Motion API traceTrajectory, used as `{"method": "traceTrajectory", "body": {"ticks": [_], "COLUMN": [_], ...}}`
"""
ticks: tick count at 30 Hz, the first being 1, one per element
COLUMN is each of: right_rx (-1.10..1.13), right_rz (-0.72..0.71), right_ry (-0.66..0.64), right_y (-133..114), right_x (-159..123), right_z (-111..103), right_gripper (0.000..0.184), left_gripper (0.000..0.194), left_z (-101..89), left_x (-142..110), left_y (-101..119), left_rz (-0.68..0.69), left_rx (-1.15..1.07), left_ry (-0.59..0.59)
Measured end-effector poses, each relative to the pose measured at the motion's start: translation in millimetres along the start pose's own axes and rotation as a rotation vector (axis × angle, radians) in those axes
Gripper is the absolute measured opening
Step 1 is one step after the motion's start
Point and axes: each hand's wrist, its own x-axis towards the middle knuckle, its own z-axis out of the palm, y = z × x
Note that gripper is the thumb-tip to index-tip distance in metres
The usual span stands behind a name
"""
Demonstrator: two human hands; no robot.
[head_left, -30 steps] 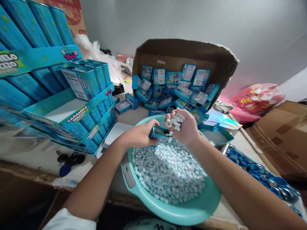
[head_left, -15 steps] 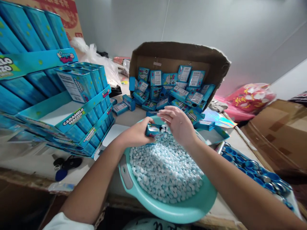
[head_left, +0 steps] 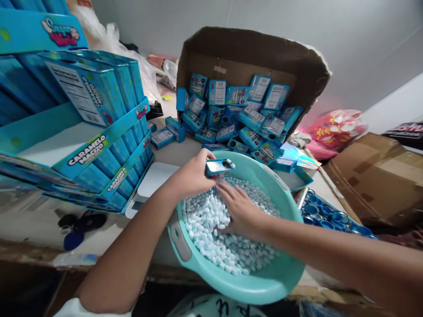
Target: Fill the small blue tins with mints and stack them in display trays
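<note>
Over the far left part of the basin (head_left: 244, 288), your left hand (head_left: 194, 174) grips a small blue box (head_left: 216, 167), its pale face with the dark round opening turned upward and a few candies sitting at that hole. Just below and to the right, your right hand (head_left: 240, 212) is sunk among the white and pale-blue candies (head_left: 206, 231), palm down, fingers loosely spread; you can't tell from this view whether anything lies under the palm. Your right forearm crosses the basin's right rim, while your left one passes above the rim near the grey handle (head_left: 181, 240). Seen from above, the basin's near edge reaches past the front edge of the counter (head_left: 33, 222). To your left, a strip of counter shows between the basin and the stacked display trays (head_left: 124, 178), with a white flat piece (head_left: 157, 178) in that gap. Just beyond the far rim, a cardboard box (head_left: 280, 55) lies with its opening toward you, and more blue boxes (head_left: 236, 116) spill close to the basin. On your right, a tray of blue ring-shaped pieces (head_left: 325, 213) stands near your forearm, and a brown carton (head_left: 373, 176) sits farther out.
</note>
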Motion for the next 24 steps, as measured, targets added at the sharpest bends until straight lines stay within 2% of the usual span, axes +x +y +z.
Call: {"method": "traceTrajectory", "body": {"ticks": [3, 5, 7, 12, 15, 18, 20, 24], "right_rx": [-0.081, -0.084, 0.025, 0.630, 0.755, 1.006, 1.148, 1.250], "right_rz": [0.034, 0.034, 0.018, 0.133, 0.209, 0.275, 0.266, 0.228], "right_ry": [0.197, 0.238, 0.262, 0.307, 0.290, 0.275, 0.290, 0.349], "right_y": [35.4, 49.4, 52.1, 31.3, 12.1, -8.4, -20.1, -32.6], "right_x": [25.7, 33.7, 37.4, 45.6, 48.3, 46.9, 45.2, 43.2], "right_z": [-4.5, -9.1, -12.4, -11.3, -4.7, 2.8, 7.1, 10.8], "right_gripper": [0.107, 0.096, 0.087, 0.058, 0.056, 0.050, 0.043, 0.033], "left_gripper": [0.051, 0.051, 0.050, 0.047, 0.049, 0.048, 0.047, 0.046], "left_z": [-1.7, -2.5, -2.5, 0.3, 1.3, 1.4, 1.3, 1.9], "left_x": [0.0, 0.1, 0.2, 2.3, 4.3, 6.0, 6.9, 6.8], "left_y": [1.3, 2.6, 3.5, 1.7, -0.4, -1.5, -2.2, -4.3], "left_rz": [0.000, -0.010, -0.021, -0.017, -0.007, 0.012, 0.020, 0.031], "left_rx": [0.002, 0.007, -0.010, -0.086, -0.091, -0.083, -0.071, -0.043], "left_ry": [0.048, 0.083, 0.111, 0.132, 0.159, 0.174, 0.163, 0.118]}}
